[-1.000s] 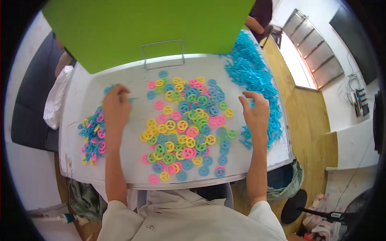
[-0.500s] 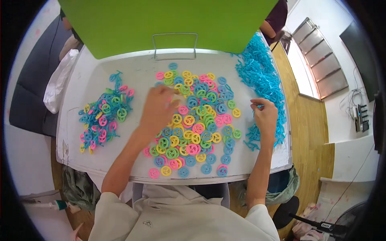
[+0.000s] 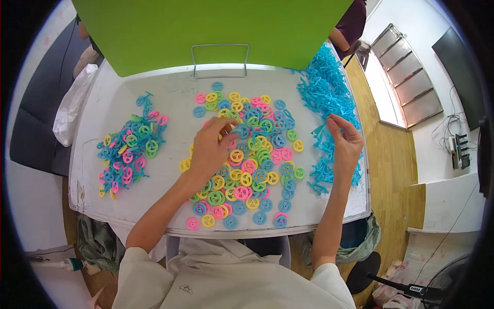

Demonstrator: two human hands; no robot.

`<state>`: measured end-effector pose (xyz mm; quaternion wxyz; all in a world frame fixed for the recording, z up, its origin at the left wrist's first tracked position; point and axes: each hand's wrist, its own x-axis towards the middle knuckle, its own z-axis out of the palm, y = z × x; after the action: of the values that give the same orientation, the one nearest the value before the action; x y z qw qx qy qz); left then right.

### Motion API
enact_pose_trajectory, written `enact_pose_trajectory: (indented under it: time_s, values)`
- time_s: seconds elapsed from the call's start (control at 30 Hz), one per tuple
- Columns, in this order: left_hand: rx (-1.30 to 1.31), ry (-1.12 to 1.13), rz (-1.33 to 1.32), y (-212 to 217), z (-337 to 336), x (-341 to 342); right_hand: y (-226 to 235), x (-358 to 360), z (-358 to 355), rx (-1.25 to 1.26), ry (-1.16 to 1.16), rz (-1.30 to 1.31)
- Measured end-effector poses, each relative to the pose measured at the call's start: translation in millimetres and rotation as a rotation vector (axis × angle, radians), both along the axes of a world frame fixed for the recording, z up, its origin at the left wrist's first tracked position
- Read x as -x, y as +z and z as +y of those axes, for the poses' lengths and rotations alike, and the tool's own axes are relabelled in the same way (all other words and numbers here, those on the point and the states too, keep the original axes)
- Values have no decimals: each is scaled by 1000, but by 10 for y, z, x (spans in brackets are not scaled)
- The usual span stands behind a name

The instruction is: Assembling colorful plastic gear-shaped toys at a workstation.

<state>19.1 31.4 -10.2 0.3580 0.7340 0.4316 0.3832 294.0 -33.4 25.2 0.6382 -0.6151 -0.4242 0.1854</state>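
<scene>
Fingers (image 3: 225, 122) of the left hand (image 3: 208, 147) pinch a blue wheel (image 3: 241, 132) over the mixed wheels (image 3: 242, 193) mid-table! Right hand (image 3: 348, 147) at the blue sticks (image 3: 327, 85): whether its fingertips clamp one, I can't tell. White table (image 3: 167, 201), green panel (image 3: 206, 31) far, wooden floor (image 3: 396, 170) right. That wheel's flat face tilts upward; its round outline gives no single long axis.

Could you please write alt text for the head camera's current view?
A person's left hand is over a spread of multicoloured wheels on a pale table, apparently pinching a blue wheel; the right hand is at the edge of a heap of thin blue pieces. A smaller mixed pile lies at left, and a green panel stands at the back.
</scene>
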Motion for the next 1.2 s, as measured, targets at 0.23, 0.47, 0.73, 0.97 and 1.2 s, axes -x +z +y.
enact_pose_trajectory:
  time_s: [0.23,0.47,0.73,0.97,1.2]
  values:
    - [582,-176,-340,130,-177,-60,-65,327,22,-40,138,292]
    - [713,-287,-626,184,-379,-208,-225,910,-42,-33,294,377]
    - [680,-200,-514,184,-237,-94,-55,1003,4,-25,356,176]
    - [550,-189,-323,164,-182,-55,-208,796,-27,101,508,-464]
    - [502,-151,-349,120,-205,-49,-158,926,-43,80,547,-452]
